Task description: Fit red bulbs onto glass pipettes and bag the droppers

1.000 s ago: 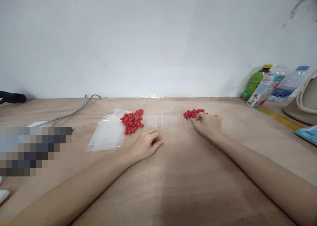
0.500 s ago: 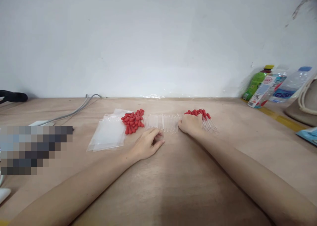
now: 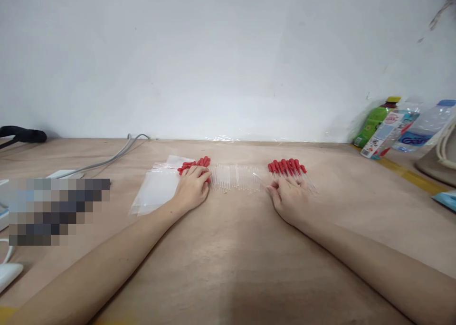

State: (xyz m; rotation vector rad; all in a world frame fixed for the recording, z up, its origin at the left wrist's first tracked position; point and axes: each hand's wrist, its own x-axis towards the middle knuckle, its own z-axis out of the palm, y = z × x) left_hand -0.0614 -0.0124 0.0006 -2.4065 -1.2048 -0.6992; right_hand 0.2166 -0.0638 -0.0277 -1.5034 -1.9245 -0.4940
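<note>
My left hand [image 3: 192,189] rests over a pile of red rubber dropper bulbs [image 3: 197,163], fingers bent and slightly apart, thumb away from them. Its palm hides part of the pile. A thin clear glass dropper tube [image 3: 259,178] sticks out to the left from the pinched fingers of my right hand [image 3: 289,199]. Between the hands lies a row of clear glass tubes [image 3: 231,177], side by side. Just beyond my right hand, several droppers with red bulbs [image 3: 286,166] fitted on their tubes lie together, their tips partly hidden by my fingers.
Flat clear plastic bags [image 3: 156,189] lie left of the bulbs. A grey cable [image 3: 107,160] runs along the left, near a blurred-out object [image 3: 60,211]. Bottles [image 3: 374,123] and a beige bag [image 3: 438,156] stand at the far right by the wall [image 3: 228,63].
My left hand has moved left and away from me onto the red bulbs. My right hand has drawn back toward me from the row, with a glass tube in its fingers.
</note>
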